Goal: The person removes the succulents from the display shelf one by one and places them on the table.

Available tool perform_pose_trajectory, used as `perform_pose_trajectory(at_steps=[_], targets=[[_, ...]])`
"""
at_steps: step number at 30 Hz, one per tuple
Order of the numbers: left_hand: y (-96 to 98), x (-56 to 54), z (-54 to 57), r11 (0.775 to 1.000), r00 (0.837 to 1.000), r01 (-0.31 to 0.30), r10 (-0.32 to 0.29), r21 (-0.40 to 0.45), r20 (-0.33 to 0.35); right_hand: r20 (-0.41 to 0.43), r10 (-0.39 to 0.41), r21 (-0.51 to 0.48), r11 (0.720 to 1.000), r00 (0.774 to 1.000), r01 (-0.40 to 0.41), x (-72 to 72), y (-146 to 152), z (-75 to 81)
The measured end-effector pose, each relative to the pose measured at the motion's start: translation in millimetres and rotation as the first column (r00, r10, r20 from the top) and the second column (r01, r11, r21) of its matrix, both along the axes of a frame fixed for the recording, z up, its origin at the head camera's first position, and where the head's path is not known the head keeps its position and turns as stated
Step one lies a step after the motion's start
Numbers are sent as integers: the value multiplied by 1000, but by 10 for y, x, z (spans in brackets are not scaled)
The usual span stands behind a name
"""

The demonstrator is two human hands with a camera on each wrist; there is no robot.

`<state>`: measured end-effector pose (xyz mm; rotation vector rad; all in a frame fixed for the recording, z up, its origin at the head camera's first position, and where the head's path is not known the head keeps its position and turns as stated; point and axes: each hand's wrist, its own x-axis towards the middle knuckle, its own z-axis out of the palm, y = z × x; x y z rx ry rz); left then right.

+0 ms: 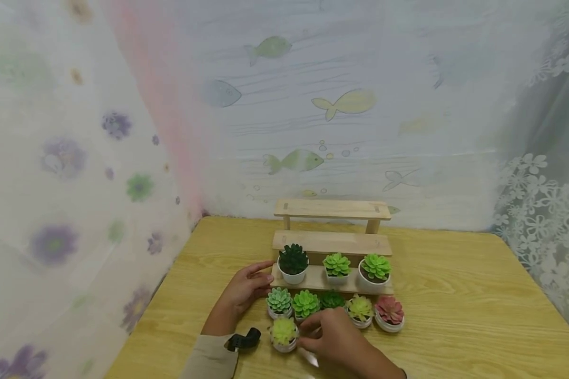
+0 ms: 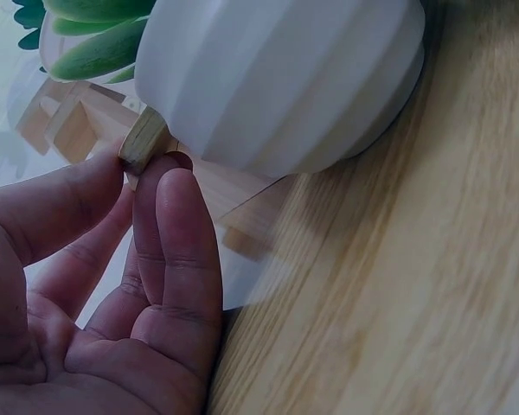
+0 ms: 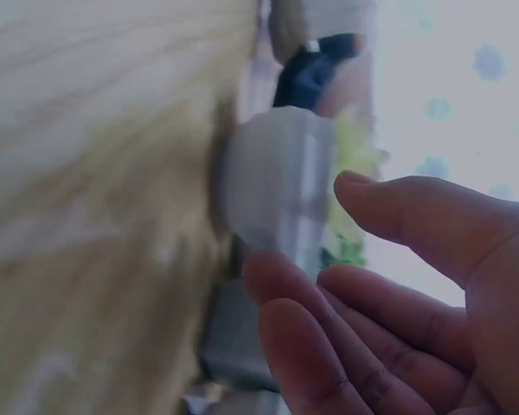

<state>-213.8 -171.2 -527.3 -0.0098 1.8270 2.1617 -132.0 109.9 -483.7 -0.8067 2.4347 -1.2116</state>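
A three-tiered wooden plant stand (image 1: 332,242) stands on the table. My left hand (image 1: 246,289) pinches the left end of its lowest step between thumb and fingers; the left wrist view shows the wood end (image 2: 144,143) there, beside a ribbed white pot (image 2: 277,78). On that step sit a dark green succulent (image 1: 293,259) and two bright green ones, a left one (image 1: 336,265) and a right one (image 1: 376,267). My right hand (image 1: 334,337) is beside a yellow-green potted succulent (image 1: 283,332), thumb and fingers spread near its white pot (image 3: 277,186). Whether they touch is unclear.
A row of potted succulents stands before the stand, among them a pale green one (image 1: 279,300), a yellowish one (image 1: 360,307) and a red one (image 1: 390,310). Printed curtains (image 1: 284,105) hang behind the table (image 1: 455,295). A black strap device (image 1: 244,341) is on the left wrist.
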Motion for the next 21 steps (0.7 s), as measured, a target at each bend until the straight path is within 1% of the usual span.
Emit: perform_pose_trajectory(at_steps=[4, 7, 10, 13, 15, 17, 19, 21], targets=[[2, -3, -6, 1000, 1000, 2, -2, -5, 1, -48, -17, 0, 1000, 999, 17, -9, 47, 120], [1, -7, -12, 1000, 1000, 5, -5, -7, -3, -77, -50, -15, 999, 996, 49, -11, 104, 232], [-6, -12, -18, 1000, 1000, 2, -2, -3, 0, -107, -98, -44, 995, 989, 94, -7, 178, 362], [-11, -19, -25, 1000, 1000, -1, 1, -2, 8, -130, -166, -80, 984, 977, 157, 3, 263, 505], [-12, -19, -27, 1000, 1000, 2, -2, -4, 7, -169, -208, -117, 975, 963, 190, 0, 324, 573], [-10, -18, -26, 1000, 1000, 3, -3, -8, 10, -225, -249, -161, 963, 942, 216, -9, 390, 620], [-10, -16, -21, 1000, 1000, 2, -2, -7, 11, -300, -285, -214, 950, 910, 227, -29, 456, 654], [-6, -14, -17, 1000, 1000, 3, -3, -4, 13, -373, -321, -263, 936, 871, 233, -58, 528, 678]])
